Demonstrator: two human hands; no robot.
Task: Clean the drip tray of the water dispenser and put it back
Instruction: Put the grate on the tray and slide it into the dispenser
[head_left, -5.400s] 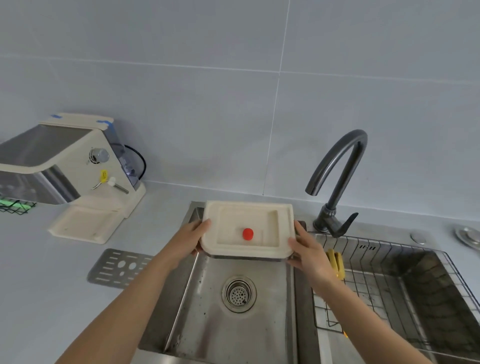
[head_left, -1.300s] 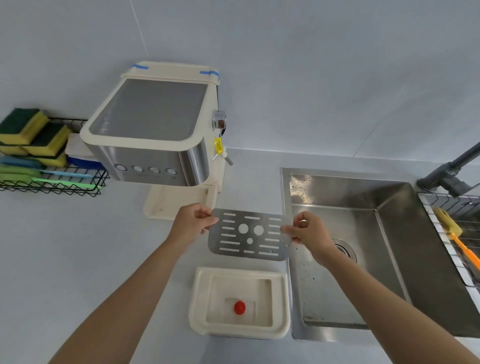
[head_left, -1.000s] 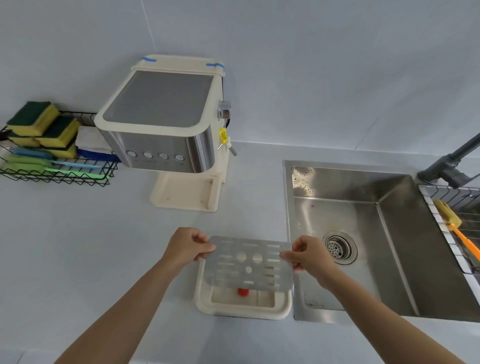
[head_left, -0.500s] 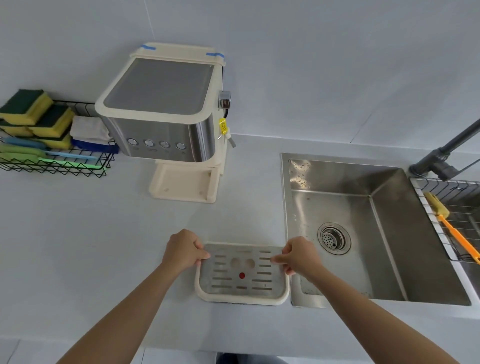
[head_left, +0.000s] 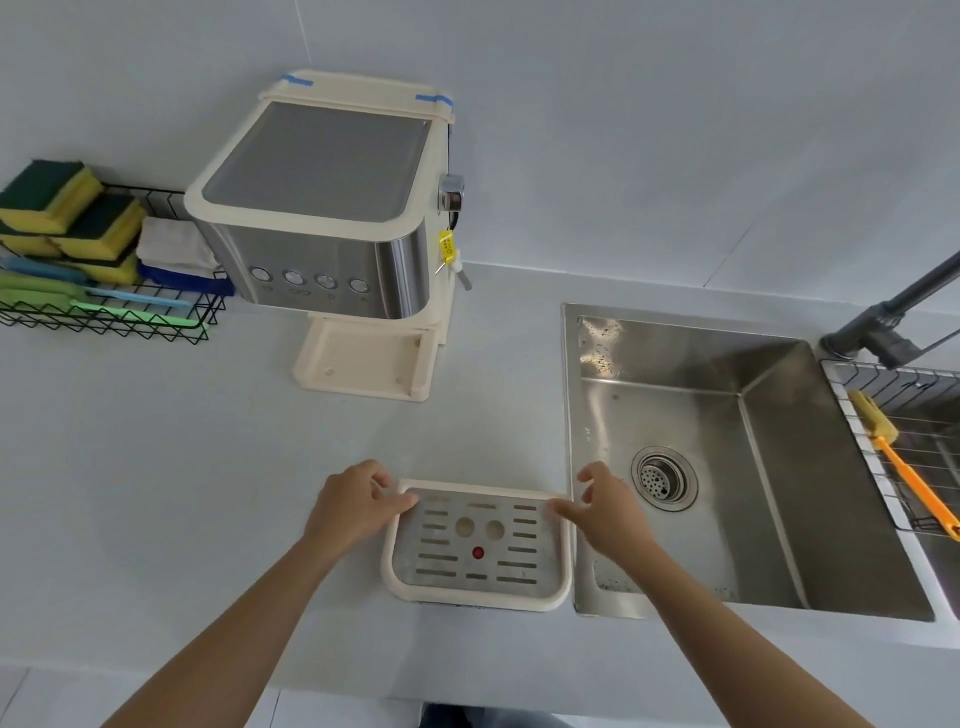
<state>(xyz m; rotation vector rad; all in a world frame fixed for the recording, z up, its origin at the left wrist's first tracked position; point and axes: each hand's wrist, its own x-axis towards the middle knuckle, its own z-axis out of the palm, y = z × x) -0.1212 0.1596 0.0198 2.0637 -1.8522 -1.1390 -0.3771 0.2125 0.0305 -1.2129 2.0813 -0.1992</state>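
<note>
While fingers (head_left: 402, 501) touch grate (head_left: 475, 545), counter (head_left: 156, 467) open.

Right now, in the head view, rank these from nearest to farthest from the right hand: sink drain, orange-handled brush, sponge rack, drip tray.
From the right hand:
1. Drip tray, touching its fingertips, to its left.
2. Sink drain, just to its right.
3. Orange-handled brush, far right on the wire rack.
4. Sponge rack, far left, back.

Light: I see bright, even, soft daylight, cool in tone.
Shadows: faint, soft-edged beside the forearms on the worktop (head_left: 156, 467).
Glare: mottled reflections on the sink (head_left: 602, 343) wall.
Distortion: my wide lens bends the edges.
Focus: slightly soft throughout.
</note>
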